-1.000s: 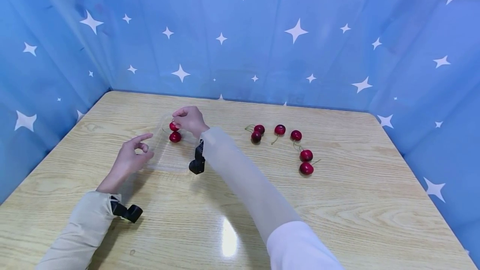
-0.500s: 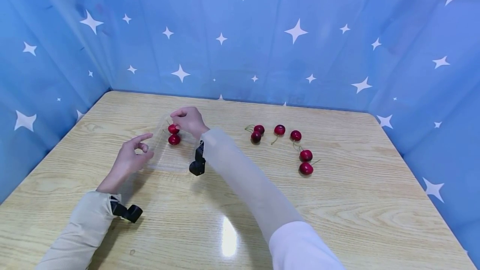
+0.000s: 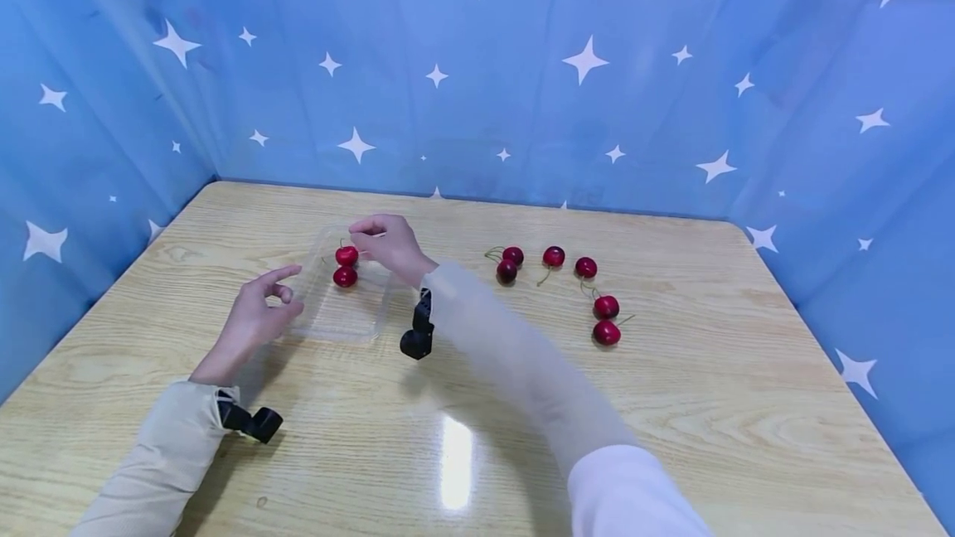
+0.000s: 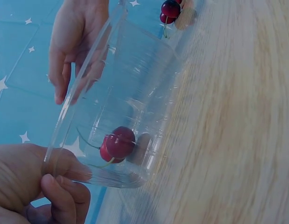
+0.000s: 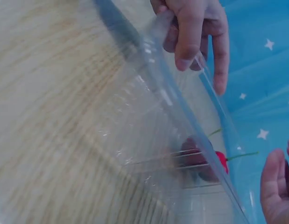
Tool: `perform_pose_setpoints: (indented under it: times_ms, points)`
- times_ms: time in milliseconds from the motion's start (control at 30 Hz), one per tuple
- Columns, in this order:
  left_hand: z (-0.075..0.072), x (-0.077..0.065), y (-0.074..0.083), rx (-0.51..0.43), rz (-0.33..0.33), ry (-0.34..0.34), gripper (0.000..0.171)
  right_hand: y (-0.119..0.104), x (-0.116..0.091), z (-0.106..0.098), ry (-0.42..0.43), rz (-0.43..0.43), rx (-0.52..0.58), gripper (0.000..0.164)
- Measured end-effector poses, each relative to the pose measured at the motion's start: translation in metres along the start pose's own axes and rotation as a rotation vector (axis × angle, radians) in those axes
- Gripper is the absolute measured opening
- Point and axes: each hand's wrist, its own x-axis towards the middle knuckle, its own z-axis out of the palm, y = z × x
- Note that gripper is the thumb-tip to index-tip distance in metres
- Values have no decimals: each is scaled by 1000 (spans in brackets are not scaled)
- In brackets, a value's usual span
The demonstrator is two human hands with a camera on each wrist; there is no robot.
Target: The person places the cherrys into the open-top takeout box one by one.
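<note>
A clear plastic box (image 3: 337, 334) stands on the table, left of the middle. My left hand (image 3: 257, 313) pinches its near left rim between thumb and fingers, as the left wrist view shows. Two red cherries with stems, a far one (image 3: 346, 255) and a nearer one (image 3: 345, 277), lie close together inside the box. Over the box's far right side is my right hand (image 3: 394, 245), its fingers loosely bent and holding nothing. In the left wrist view, the right hand (image 4: 81, 42) hangs beside the box wall, partly seen through the plastic.
Right of the box, several more cherries lie on the wooden table (image 3: 709, 404): a pair (image 3: 510, 264) with stems pointing left, a single cherry (image 3: 554, 256), and a curved row ending at the nearest cherry (image 3: 607, 332). A blue star-patterned curtain (image 3: 477, 106) hangs behind the table.
The right hand has let go of the upper cherry, which has settled slightly lower in the box, and has drawn back a little to the right. The left hand stays on the rim.
</note>
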Motion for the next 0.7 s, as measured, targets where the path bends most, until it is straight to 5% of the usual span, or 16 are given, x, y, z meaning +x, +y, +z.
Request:
perform_pose_setpoints:
  times_ms: [400, 700]
  points:
    - [1, 1, -1, 14, -2, 1, 51, 11, -42, -21, -93, -33, -66, 26]
    - [3, 4, -3, 14, -3, 2, 52, 26, -74, -37, -145, 30, -68, 26]
